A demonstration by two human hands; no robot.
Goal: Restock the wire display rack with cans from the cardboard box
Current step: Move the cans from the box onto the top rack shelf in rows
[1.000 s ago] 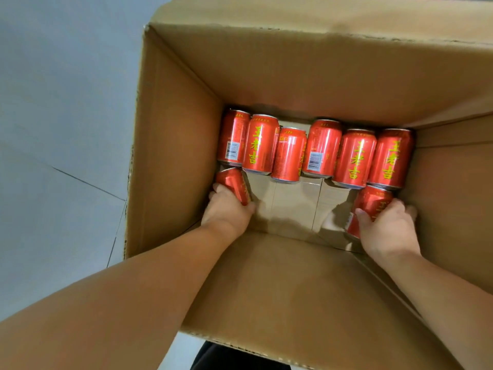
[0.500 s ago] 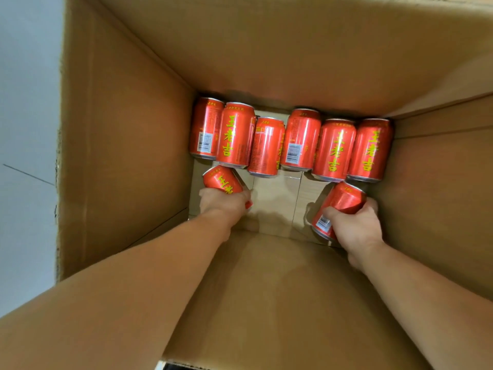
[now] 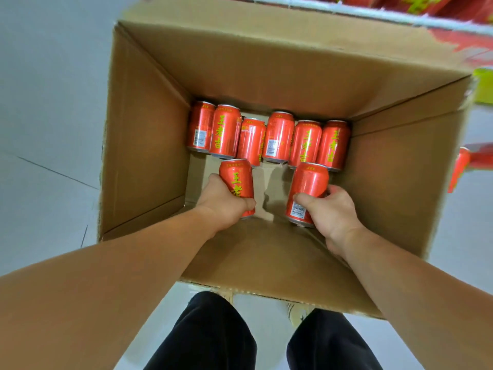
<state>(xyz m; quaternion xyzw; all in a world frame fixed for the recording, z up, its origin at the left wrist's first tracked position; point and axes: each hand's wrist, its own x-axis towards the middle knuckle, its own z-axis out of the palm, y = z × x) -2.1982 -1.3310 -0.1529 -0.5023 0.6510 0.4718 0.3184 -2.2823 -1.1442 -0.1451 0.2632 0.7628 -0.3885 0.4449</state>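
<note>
An open cardboard box (image 3: 144, 145) stands on the floor below me. Along its far wall lies a row of several red cans (image 3: 269, 137) with yellow lettering. My left hand (image 3: 221, 201) grips one red can (image 3: 236, 180) inside the box, lifted above the bottom. My right hand (image 3: 330, 212) grips a second red can (image 3: 308, 188), its barcode end toward me. Both held cans are in front of the row. The wire display rack (image 3: 400, 18) shows blurred at the top edge, with red packs on it.
Grey tiled floor (image 3: 48, 129) surrounds the box. My legs in black trousers (image 3: 213, 337) and a shoe (image 3: 297, 313) are just behind the box's near wall. More red cans (image 3: 460, 166) and a green item (image 3: 484, 86) sit blurred at the right edge.
Both hands have lifted their cans off the box bottom and turned them more upright. My view has pulled back and up, bringing the rack, the floor and my legs into sight.
</note>
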